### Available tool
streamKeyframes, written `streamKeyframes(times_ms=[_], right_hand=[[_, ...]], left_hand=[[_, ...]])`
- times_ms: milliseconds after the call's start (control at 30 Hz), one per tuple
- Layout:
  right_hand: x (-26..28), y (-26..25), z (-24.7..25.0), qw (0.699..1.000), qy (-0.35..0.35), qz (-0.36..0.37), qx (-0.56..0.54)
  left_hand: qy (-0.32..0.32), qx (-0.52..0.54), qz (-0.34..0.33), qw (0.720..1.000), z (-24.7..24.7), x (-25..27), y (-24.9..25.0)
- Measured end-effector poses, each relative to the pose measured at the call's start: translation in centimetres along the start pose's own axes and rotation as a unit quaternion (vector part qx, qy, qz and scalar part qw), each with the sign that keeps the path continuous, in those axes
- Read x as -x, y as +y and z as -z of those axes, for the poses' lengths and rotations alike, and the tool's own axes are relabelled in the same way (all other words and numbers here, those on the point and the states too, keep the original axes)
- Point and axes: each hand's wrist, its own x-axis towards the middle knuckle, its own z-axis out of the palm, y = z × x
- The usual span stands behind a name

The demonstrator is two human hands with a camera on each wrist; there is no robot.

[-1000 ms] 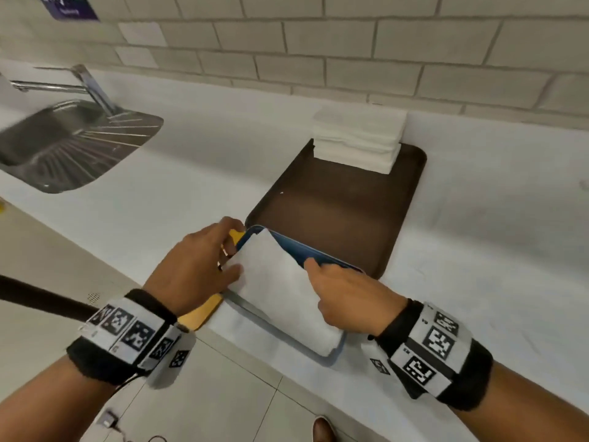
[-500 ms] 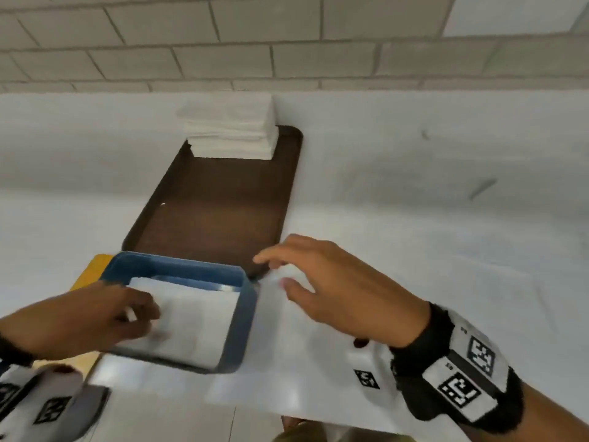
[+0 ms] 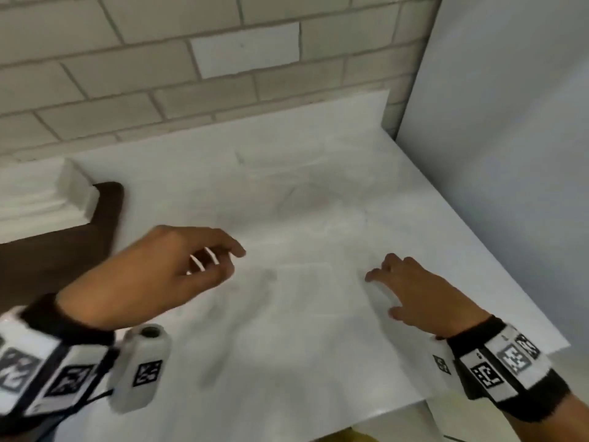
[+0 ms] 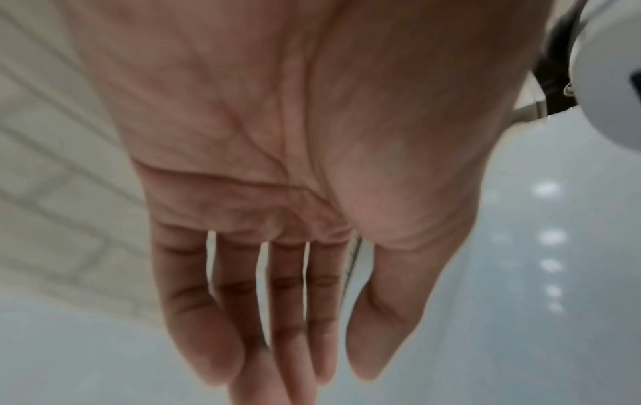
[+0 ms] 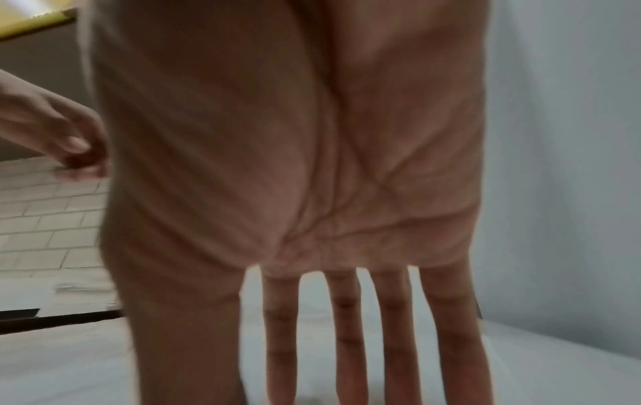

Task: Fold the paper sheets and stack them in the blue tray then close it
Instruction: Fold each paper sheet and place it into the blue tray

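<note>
White, faintly outlined rectangular sheet (image 3: 302, 282) lies flat on the matte white counter (image 3: 318, 193), between the two empty hands. Left hand (image 3: 165, 266) hovers with loosely spread fingers; right hand (image 3: 420, 291), fingers straight, seems slightly nearer. Remaining soft paper stack (image 3: 47, 199) sits on the brown tray (image 3: 63, 250), far left. Blue tray out of view.

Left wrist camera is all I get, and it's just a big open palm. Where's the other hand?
Observer: The right hand is over the white counter, to the right of the left hand. Its fingers are spread and it holds nothing.
Operator: Can you see any paper?
Observer: Yes. A stack of white paper sheets sits at the far end of a brown tray, at the left edge of the head view.
</note>
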Motion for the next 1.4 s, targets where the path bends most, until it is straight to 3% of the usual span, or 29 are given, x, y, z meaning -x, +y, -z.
streamKeyframes(times_ms=[33,100,200,367,567,767,800,867,900,933,967,1000,1067,1100,1200,1300,1400], right_hand=[[-0.2,0.3,-0.3,1.000,0.003,0.010,-0.012],[-0.5,0.9,-0.5,0.999,0.006,0.027,-0.029],[-0.8,1.2,-0.4,0.998,0.018,0.043,-0.031],[-1.1,1.3,-0.5,0.996,0.044,0.081,-0.020],[-1.4,1.7,-0.4,0.990,0.080,0.115,-0.001],[-0.9,2.1,0.5,0.978,0.126,0.160,-0.031],[-0.8,2.6,0.7,0.974,0.139,0.165,-0.064],[-0.7,3.8,1.7,0.954,0.196,0.149,-0.171],[-0.8,4.6,2.2,0.937,0.231,0.127,-0.230],[-1.0,5.5,2.6,0.923,0.253,0.100,-0.274],[-1.1,6.3,2.9,0.923,0.251,0.077,-0.281],[-1.4,6.9,3.0,0.943,0.219,0.059,-0.242],[-2.2,7.4,2.5,0.987,0.100,0.033,-0.123],[-2.5,7.5,2.0,0.994,0.055,0.032,-0.088],[-3.1,7.1,1.5,0.997,0.054,0.036,-0.048],[-3.2,6.7,1.8,0.996,0.085,0.037,-0.014],[-2.9,6.4,2.7,0.996,0.082,0.029,0.004]], left_hand=[[-0.030,-0.023,-0.036,0.999,-2.1,-2.2,1.1],[-0.115,-0.115,-0.045,0.986,-6.9,-5.6,2.2],[-0.160,-0.197,-0.058,0.965,-12.4,-8.5,1.9],[-0.113,-0.249,-0.115,0.955,-16.2,-10.2,3.1],[-0.047,-0.269,-0.190,0.943,-17.3,-10.8,4.0],[0.008,-0.158,-0.225,0.961,-16.3,-11.4,3.3],[0.024,-0.109,-0.211,0.971,-15.7,-11.5,3.3],[0.032,0.080,-0.110,0.990,-13.6,-11.6,3.9],[0.060,0.206,-0.053,0.975,-12.3,-11.7,4.2],[0.105,0.323,-0.005,0.940,-10.9,-11.8,4.4],[0.155,0.411,0.039,0.897,-9.6,-11.9,4.5],[0.196,0.465,0.075,0.860,-8.4,-12.0,4.5],[0.239,0.518,0.111,0.814,-6.7,-12.0,3.9],[0.250,0.536,0.118,0.798,-6.1,-11.9,3.7],[0.267,0.595,0.137,0.745,-5.9,-11.5,3.0],[0.267,0.627,0.131,0.720,-6.5,-11.3,2.3],[0.287,0.623,0.110,0.720,-6.7,-11.1,2.5]])
